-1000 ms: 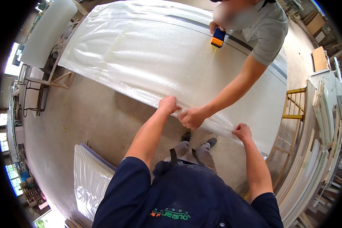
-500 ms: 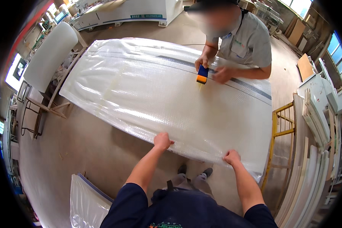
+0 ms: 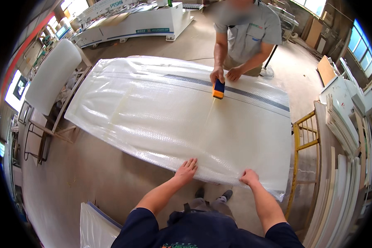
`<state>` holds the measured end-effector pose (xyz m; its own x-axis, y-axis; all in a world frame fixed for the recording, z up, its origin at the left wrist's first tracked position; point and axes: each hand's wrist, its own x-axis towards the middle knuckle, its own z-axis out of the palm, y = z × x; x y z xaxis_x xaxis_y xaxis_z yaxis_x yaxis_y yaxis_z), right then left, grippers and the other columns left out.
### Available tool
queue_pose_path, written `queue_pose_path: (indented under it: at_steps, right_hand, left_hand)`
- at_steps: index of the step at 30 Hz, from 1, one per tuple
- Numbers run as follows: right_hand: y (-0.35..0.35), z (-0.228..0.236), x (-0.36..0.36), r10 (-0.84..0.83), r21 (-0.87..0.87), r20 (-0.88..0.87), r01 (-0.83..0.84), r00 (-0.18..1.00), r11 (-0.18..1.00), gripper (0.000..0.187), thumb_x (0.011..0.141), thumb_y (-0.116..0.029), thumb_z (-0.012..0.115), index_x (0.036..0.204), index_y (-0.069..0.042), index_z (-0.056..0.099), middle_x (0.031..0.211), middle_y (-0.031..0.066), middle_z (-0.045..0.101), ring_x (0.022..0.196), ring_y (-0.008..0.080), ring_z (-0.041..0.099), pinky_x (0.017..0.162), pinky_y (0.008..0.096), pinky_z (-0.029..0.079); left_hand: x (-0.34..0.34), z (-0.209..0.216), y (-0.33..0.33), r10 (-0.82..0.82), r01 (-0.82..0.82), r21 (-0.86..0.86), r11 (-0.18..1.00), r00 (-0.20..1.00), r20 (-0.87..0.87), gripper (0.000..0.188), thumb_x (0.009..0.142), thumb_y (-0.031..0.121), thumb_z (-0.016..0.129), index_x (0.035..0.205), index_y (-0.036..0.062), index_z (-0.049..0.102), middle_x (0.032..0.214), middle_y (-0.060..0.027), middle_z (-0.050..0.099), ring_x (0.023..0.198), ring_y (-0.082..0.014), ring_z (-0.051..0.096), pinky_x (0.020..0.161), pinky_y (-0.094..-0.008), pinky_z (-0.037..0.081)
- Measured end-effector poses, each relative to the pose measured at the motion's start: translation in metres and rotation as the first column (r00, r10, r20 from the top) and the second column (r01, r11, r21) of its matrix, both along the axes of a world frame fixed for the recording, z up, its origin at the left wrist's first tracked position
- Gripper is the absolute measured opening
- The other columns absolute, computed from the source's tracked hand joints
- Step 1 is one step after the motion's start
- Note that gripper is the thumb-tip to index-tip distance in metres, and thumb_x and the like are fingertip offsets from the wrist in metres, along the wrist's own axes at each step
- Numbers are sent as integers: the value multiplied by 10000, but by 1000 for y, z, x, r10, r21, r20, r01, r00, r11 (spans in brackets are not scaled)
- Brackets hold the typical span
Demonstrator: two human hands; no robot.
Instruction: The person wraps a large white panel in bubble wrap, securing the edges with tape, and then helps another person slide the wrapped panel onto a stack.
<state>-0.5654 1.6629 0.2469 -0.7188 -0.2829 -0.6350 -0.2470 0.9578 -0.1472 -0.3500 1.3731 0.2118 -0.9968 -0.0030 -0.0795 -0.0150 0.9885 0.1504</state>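
A large flat panel wrapped in clear bubble wrap (image 3: 153, 120) lies across the middle, a dark stripe showing near its far side. My left hand (image 3: 187, 169) rests flat on the near edge of the wrap, its fingers stretched out. Farther right along that edge, my right hand (image 3: 249, 177) is closed on the wrap. Across the panel a co-worker's hand holds a blue and orange tape dispenser (image 3: 218, 89) low over the wrap. A thin yellowish strip runs from it toward me. The co-worker's other hand (image 3: 234, 73) is at the panel's far edge.
A yellow metal frame (image 3: 306, 144) stands right of the panel, beside stacked boards (image 3: 343, 124). At the left is a wooden rack with a pale padded panel (image 3: 55, 76). Another wrapped piece (image 3: 95, 227) lies at my lower left. A long white machine (image 3: 128, 31) stands behind.
My left hand has opened from a closed grip and lies flat. My right hand stays closed on the edge. The co-worker has straightened, and the strip from the dispenser shows longer.
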Motion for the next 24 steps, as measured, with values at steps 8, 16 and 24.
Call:
queue_pose_path:
  at_steps: [8, 16, 24]
  right_hand:
    - [5, -26, 0, 59, -1, -80, -60, 995, 998, 199, 612, -279, 709, 776, -169, 682, 850, 58, 694, 849, 252, 658, 761, 370, 519]
    - [3, -21, -3, 53, 17, -58, -52, 997, 999, 198, 627, -290, 689, 790, -179, 685, 877, 60, 694, 882, 254, 654, 782, 385, 515]
    - [-3, -1, 15, 43, 12, -50, -42, 998, 999, 205, 704, -260, 609, 877, -192, 696, 935, 71, 689, 942, 257, 641, 853, 408, 476]
  left_hand:
    - [-5, -6, 3, -117, 129, -244, 961, 991, 66, 388, 870, 173, 448, 1189, -17, 560, 1413, -240, 380, 1325, -362, 360, 1108, -466, 247]
    - [-15, -15, 8, -129, 141, -306, 942, 990, 61, 416, 864, 165, 434, 1166, -101, 537, 1332, -336, 420, 1254, -429, 432, 1089, -507, 270]
    - [-4, -25, 5, -199, 161, -342, 926, 977, -77, 432, 841, 159, 436, 1138, -142, 524, 1269, -394, 436, 1192, -493, 461, 1038, -557, 324]
